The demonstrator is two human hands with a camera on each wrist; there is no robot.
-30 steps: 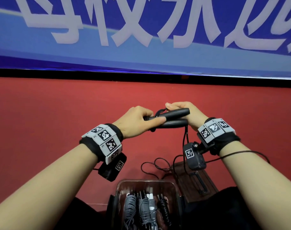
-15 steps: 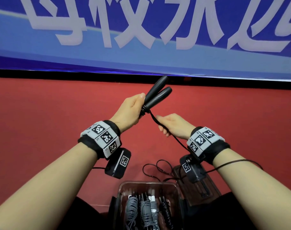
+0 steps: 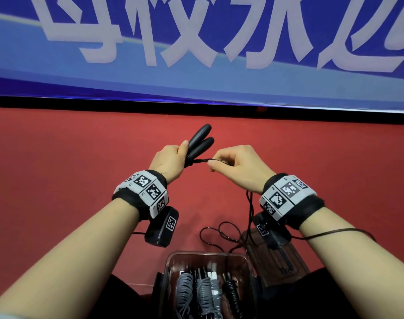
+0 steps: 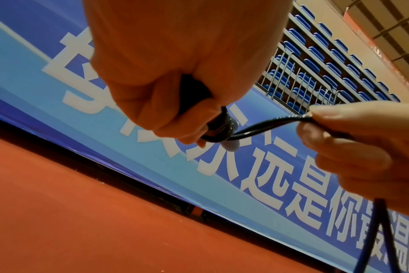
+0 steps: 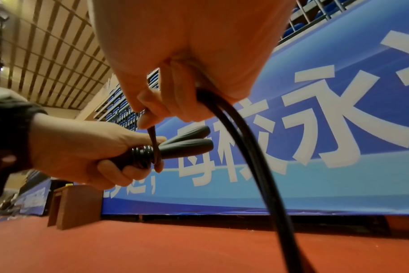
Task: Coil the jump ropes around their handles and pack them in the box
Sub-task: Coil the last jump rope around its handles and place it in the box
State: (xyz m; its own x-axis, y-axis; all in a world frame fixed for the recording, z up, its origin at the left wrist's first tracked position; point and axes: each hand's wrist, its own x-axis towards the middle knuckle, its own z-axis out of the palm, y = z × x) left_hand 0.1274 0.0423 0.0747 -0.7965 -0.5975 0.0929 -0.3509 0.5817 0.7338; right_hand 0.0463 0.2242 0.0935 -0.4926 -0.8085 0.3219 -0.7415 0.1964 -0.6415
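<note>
My left hand grips two black jump-rope handles side by side, their free ends pointing up and away. A few turns of black rope are wound round the handles just above my fingers. My right hand pinches the doubled rope a short way to the right of the handles, pulling it taut. The rest of the rope hangs under my right wrist and loops on the red floor. The clear box stands near my knees, holding several coiled ropes.
A brown lid or tray lies to the right of the box. The red floor runs out to a blue banner wall. A wooden stand is off to the left.
My right hand went from the handles down to the rope, then rose and carried it to the right of them. My left hand tilted the handles upright, and rope turns now sit round them.
</note>
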